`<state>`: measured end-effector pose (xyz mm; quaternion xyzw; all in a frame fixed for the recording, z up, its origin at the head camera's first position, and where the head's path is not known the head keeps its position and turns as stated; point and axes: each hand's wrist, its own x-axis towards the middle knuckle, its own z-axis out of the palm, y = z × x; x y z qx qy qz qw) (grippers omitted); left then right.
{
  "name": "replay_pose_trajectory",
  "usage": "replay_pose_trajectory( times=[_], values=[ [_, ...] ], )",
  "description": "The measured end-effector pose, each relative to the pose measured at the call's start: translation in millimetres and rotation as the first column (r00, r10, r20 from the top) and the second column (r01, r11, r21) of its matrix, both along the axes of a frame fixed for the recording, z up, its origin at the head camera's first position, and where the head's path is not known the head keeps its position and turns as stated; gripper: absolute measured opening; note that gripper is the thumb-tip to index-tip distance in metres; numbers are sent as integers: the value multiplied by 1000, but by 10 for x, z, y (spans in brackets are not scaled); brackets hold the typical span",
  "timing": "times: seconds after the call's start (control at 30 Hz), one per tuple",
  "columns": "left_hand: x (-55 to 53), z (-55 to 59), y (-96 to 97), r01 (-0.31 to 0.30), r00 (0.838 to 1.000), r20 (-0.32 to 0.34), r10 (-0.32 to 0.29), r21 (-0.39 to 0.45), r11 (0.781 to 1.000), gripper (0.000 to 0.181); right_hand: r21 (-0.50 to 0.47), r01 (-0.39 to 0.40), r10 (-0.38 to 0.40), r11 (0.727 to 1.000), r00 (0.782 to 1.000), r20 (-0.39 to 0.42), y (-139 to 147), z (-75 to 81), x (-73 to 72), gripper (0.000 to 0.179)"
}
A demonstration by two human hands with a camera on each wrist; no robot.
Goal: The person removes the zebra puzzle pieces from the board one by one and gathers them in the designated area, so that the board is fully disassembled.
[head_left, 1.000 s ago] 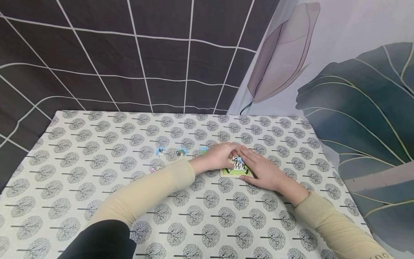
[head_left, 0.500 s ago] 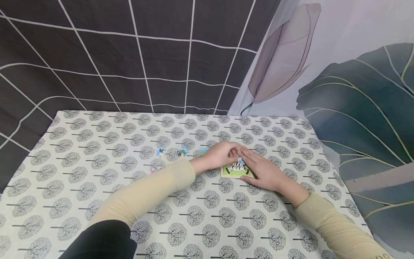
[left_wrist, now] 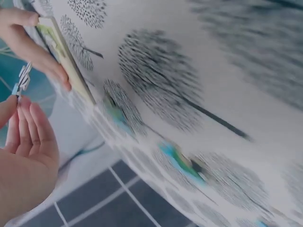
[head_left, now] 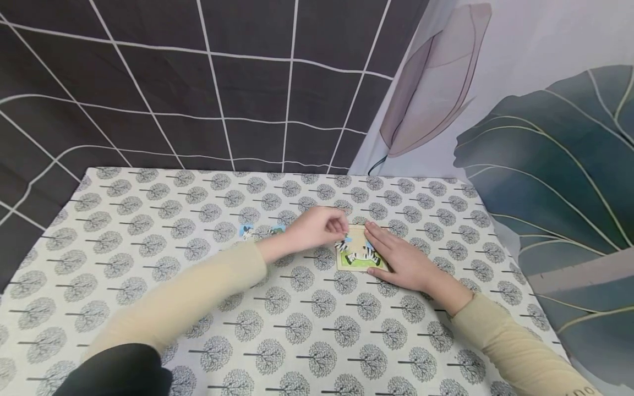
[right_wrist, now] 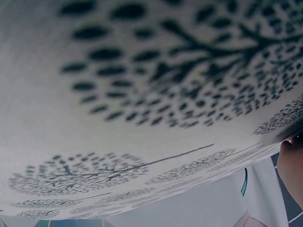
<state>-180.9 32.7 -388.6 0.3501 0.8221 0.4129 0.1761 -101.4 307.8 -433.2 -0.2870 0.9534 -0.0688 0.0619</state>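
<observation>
My left hand (head_left: 315, 228) pinches a small puzzle piece (left_wrist: 22, 81) with black-and-white stripes between thumb and fingertips, at the left side of the puzzle board (head_left: 358, 233). That square board has a pale wooden border and shows part of a zebra on green, with bare wood in its upper part. Across the board's right side lies my right hand (head_left: 403, 259), fingers straight at the far edge and thumb at the near corner. In the right wrist view only a bit of that hand (right_wrist: 291, 171) shows at the right edge.
Two loose puzzle pieces lie left of my left hand: a striped one (head_left: 246, 231) and a green-blue one (head_left: 279, 229). A tree-print cloth (head_left: 317, 330) covers the table. Behind it hang a dark grid curtain (head_left: 257, 88) and a leaf-patterned curtain (head_left: 545, 165).
My left hand has drawn left from over the board with the puzzle piece, uncovering bare wood. Its sleeve now hides the pink loose piece. My right hand stays in place.
</observation>
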Motion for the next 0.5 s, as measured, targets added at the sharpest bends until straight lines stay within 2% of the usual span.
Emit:
replay_pose_trajectory(
  times=[0.17,0.3,0.5],
  values=[
    [46,-11,-408,-32,999,39,34,-32,999,9,9,6,-6,1000,1000,10,-10,15,-6,91],
    [95,-72,-700,-64,995,67,68,-60,996,8,20,12,-13,1000,1000,17,-8,17,-2,91],
    [163,-191,-995,-118,989,83,126,-103,988,8,20,5,-5,1000,1000,8,-13,2,5,90]
  ],
)
